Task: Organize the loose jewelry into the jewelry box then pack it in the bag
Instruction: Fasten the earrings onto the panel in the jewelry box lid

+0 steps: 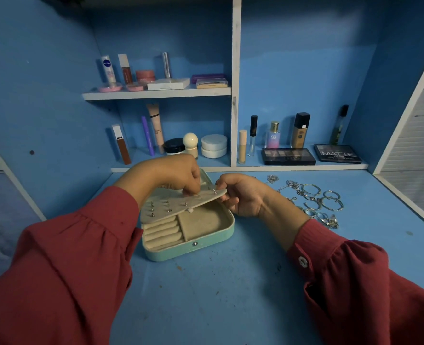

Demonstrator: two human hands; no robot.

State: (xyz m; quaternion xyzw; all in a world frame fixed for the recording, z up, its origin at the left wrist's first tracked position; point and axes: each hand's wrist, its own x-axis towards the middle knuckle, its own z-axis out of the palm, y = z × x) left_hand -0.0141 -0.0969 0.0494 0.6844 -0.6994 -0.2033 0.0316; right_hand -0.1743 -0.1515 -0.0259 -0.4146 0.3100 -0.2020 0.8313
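Nearest me, the jewelry box [188, 235] sits open on the counter [231, 282], its ring rolls and side tray empty. My worry: the earring flap [181, 204] is lifted and tilted, so a slip could shake studs loose into the box. My right grip [240, 195] pinches the flap's far corner; my left grip [181, 178] is curled, fingertips pressing a stud into it. Farther right, the loose rings and chains [313, 200] lie well apart from both grips.
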